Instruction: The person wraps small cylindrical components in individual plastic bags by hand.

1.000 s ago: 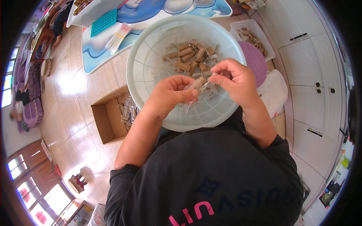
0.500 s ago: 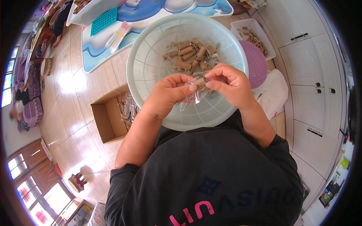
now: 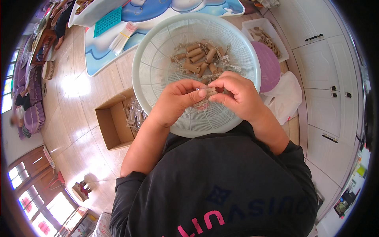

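Left hand (image 3: 177, 98) and right hand (image 3: 239, 96) nearly meet over near half of mesh basin (image 3: 158, 67), blocking the direct line from the body to the brown tubes (image 3: 197, 57). Free air left of pile. Basin rim (image 3: 135, 71) separates that gap from cardboard box (image 3: 106, 128).

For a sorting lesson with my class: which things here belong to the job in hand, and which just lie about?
Belonging, it seems:
brown tube, between left hand and right hand
basket below, with more brown tubes
perhaps white tub of similar pieces
perhaps cardboard box

Apparently just lying about:
purple round thing
white sheet or bag
teal tray
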### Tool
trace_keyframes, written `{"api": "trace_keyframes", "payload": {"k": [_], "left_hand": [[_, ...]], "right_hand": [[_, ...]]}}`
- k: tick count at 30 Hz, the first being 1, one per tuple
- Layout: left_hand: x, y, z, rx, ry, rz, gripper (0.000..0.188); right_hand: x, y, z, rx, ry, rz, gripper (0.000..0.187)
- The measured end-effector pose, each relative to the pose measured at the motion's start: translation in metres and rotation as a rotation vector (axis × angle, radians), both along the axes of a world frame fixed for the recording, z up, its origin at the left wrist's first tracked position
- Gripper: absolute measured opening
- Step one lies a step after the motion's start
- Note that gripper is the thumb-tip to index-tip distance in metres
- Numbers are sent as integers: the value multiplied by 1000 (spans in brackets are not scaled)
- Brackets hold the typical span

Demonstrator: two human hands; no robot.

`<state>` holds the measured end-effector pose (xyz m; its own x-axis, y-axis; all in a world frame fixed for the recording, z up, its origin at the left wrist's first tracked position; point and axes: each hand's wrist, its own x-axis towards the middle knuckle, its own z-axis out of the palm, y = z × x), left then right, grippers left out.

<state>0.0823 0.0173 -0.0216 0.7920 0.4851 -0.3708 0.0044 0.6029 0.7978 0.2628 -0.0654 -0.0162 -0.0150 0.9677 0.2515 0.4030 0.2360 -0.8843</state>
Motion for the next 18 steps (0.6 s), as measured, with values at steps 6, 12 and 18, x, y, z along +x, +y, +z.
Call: {"api": "trace_keyframes", "payload": {"k": [6,12,18], "left_hand": [[2,-2,4,39,-19,-35,21],[-1,0,-4,5,-15,-102,19],[1,5,-6,-109,15,76,17]], "right_hand": [[-1,0,0,79,-43,21,16],[-8,-3,-12,142,-26,-9,16],[-7,5,-21,81,72,-64,20]]}}
